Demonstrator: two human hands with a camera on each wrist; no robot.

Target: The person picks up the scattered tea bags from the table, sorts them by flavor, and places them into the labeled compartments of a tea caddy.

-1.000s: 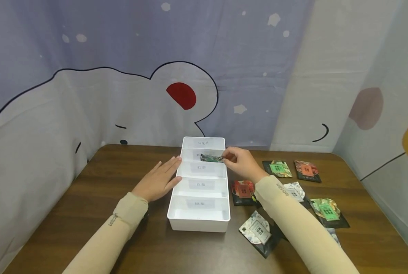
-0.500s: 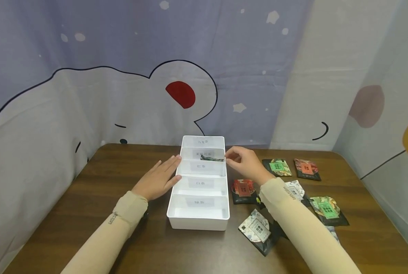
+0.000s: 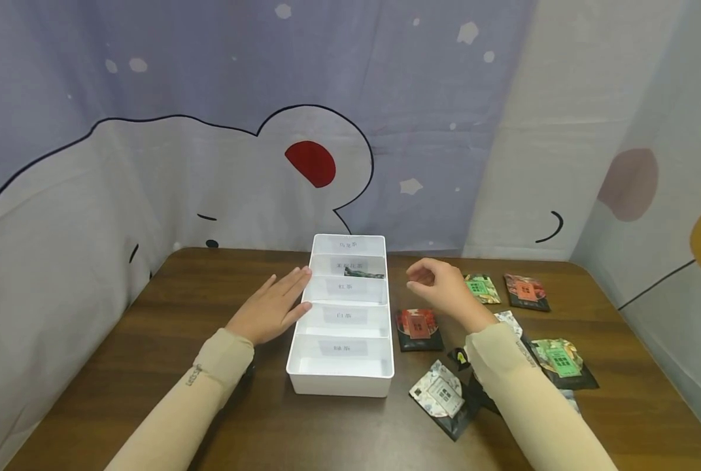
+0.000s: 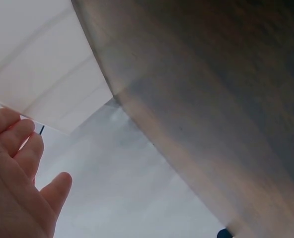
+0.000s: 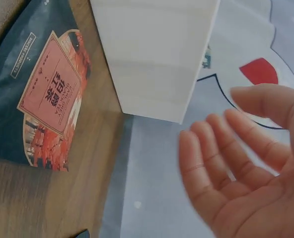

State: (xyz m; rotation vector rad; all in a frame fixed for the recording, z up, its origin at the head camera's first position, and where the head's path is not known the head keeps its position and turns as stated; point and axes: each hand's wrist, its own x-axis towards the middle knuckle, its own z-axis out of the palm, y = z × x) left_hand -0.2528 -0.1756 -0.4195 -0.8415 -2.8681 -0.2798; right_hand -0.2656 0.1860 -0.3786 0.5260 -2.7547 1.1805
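A long white divided box (image 3: 340, 386) stands on the table, its several compartments marked with paper labels. In the second compartment from the far end sits a green-patterned tea sachet (image 3: 365, 272), its top edge showing. With fairly straight fingers, my left hand (image 3: 270, 306) touches the box's left rim. My right hand (image 3: 444, 292) hovers to the right of the box, fingers loosely bent and holding nothing, as the palm (image 5: 251, 198) in the right wrist view confirms. Below it on the table lies a red-labelled black tea sachet (image 3: 419, 329).
More tea sachets lie right of the box: a white-patterned one (image 3: 440, 396) near the front, a green one (image 3: 564, 360), another green one (image 3: 483, 288) and a red one (image 3: 527, 292) farther back. My right sleeve partly covers others. A patterned curtain (image 3: 433, 131) hangs behind the table (image 3: 209, 288).
My right hand has let go of the green-patterned sachet, which now sits lower in the second compartment, and has moved right, away from the box. My left hand has stayed at the rim.
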